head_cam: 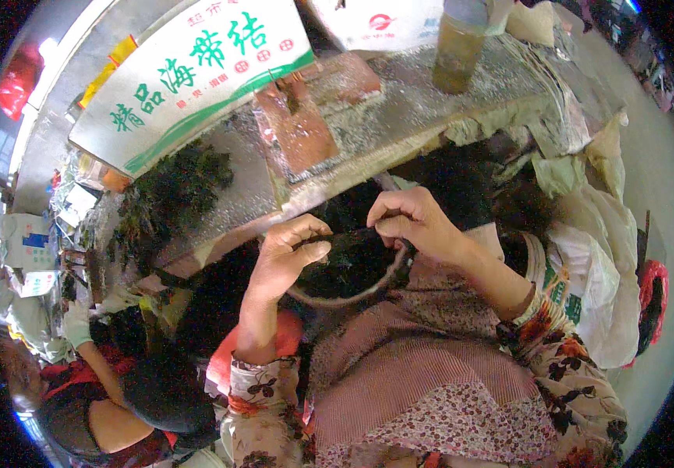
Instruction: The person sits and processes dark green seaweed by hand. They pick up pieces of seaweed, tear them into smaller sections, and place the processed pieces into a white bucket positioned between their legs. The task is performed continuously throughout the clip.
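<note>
Between my two hands a dark strip (348,235), perhaps kelp, is stretched. My left hand (293,251) pinches one end between thumb and fingers. At the other end, my right hand (410,222) pinches the strip with its thumb and forefinger. Below them is a round container (337,303) with a pale rim, holding dark, wet-looking material. It sits between my lap and the table edge; its depth is hidden.
A speckled table (401,126) runs across the front, bearing bricks (304,137), a printed carton (196,70), a dark green heap (187,187) and a lidded jar (459,50). Pale sacks (597,281) stand at right. A co-worker (120,398) sits at lower left.
</note>
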A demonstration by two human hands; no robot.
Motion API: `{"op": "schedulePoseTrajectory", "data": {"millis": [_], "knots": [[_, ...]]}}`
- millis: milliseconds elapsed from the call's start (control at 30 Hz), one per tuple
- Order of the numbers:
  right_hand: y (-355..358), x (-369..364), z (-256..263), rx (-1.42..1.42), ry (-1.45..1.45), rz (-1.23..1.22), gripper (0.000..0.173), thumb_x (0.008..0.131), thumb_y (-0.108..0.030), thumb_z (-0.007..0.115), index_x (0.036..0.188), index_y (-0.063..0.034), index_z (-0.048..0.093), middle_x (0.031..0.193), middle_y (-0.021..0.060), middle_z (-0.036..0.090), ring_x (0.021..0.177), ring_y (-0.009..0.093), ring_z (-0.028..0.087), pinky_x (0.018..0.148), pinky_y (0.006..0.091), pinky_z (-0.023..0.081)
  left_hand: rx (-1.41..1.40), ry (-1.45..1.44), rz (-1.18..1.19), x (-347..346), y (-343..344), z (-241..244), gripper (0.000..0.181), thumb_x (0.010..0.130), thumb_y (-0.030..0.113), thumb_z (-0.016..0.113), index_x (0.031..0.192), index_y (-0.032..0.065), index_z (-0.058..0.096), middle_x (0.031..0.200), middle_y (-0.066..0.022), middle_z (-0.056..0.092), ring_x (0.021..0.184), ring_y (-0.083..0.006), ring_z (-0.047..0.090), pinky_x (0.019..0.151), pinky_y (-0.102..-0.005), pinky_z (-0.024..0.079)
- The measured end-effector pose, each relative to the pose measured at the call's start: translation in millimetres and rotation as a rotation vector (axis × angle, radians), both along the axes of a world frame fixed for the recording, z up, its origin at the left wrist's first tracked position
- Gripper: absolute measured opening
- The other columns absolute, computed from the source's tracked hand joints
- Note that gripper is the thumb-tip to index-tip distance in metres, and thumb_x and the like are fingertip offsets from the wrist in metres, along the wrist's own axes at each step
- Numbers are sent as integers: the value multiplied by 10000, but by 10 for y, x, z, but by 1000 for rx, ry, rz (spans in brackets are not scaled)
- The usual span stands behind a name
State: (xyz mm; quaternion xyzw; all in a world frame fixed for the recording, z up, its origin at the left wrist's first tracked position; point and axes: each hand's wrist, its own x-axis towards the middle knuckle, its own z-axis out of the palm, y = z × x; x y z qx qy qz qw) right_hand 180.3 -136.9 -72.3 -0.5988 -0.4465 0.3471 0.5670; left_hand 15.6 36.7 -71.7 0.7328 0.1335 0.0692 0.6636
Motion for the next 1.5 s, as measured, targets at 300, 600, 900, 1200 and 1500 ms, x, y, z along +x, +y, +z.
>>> {"op": "schedulePoseTrajectory", "data": {"millis": [300, 600, 900, 1200, 1500], "knots": [[1245, 754, 33, 290, -299, -227, 63, 747, -39, 554, 777, 15, 570, 614, 70, 563, 577, 126, 533, 533, 274, 415, 316, -196, 259, 771, 1000, 166, 101, 761, -10, 602, 857, -22, 626, 665, -7, 585, 613, -71, 527, 570, -223, 427], [1760, 980, 53, 254, -957, -361, 103, 771, -66, 590, 821, -37, 505, 757, 158, 578, 668, 319, 568, 573, 374, 434, 608, -257, 466, 1082, 1470, 118, 63, 695, 15, 650, 728, -11, 603, 595, -65, 579, 549, -94, 517, 514, -270, 411], [651, 784, 107, 53, -833, -19, 188, 741, -219, 597, 828, -53, 612, 879, 140, 606, 814, 332, 582, 716, 389, 471, 60, -277, 422, 313, 981, 187, 59, 799, 2, 578, 741, -3, 582, 610, 14, 508, 523, -60, 440, 459, -222, 338], [-221, -75, 377, 180, -468, -351, 117, 646, 13, 644, 748, -7, 591, 628, 10, 530, 561, 74, 463, 510, 235, 359, -409, -189, -335, 224, -308, -122, 400, 799, 135, 623, 1129, -62, 514, 892, -102, 617, 734, -135, 591, 619, -254, 488], [-1699, 68, -275, -180, 43, -763, 133, 749, -2, 584, 877, 31, 577, 695, 12, 566, 637, 73, 535, 582, 221, 429, -1, 80, -314, 290, -814, -655, 168, 735, -16, 610, 901, -40, 611, 710, -28, 595, 556, -74, 515, 513, -232, 418]]}}
